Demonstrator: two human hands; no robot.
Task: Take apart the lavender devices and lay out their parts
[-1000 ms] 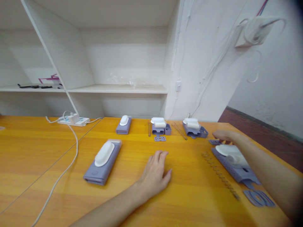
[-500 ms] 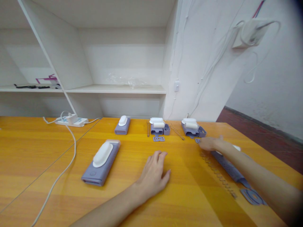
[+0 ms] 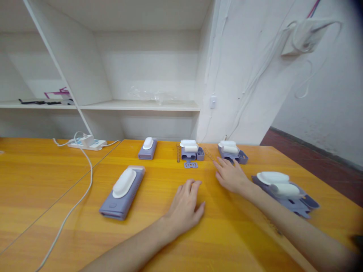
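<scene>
My left hand (image 3: 185, 206) lies flat on the orange table (image 3: 56, 189), fingers stretched out and holding nothing. My right hand (image 3: 231, 175) reaches forward with its fingers spread, palm down, empty. Its fingertips are close to a thin coil spring (image 3: 209, 153) and a purple flat part (image 3: 190, 165). Beyond stand two opened purple devices with white pieces, one in the middle (image 3: 191, 150) and one to the right (image 3: 231, 151). A third opened device (image 3: 283, 189) lies by my right forearm. A closed purple device with a white top (image 3: 122, 189) lies left of my left hand.
A smaller closed purple device (image 3: 148, 147) sits at the back. A white power strip (image 3: 85, 143) with a cable (image 3: 76, 200) running toward me lies back left. White shelves (image 3: 136, 105) stand behind the table. The table's right edge drops to a dark floor (image 3: 312, 155).
My right hand has swept left from the device at the right to the table's middle, near the spring. That device now shows uncovered. My left hand has stayed put.
</scene>
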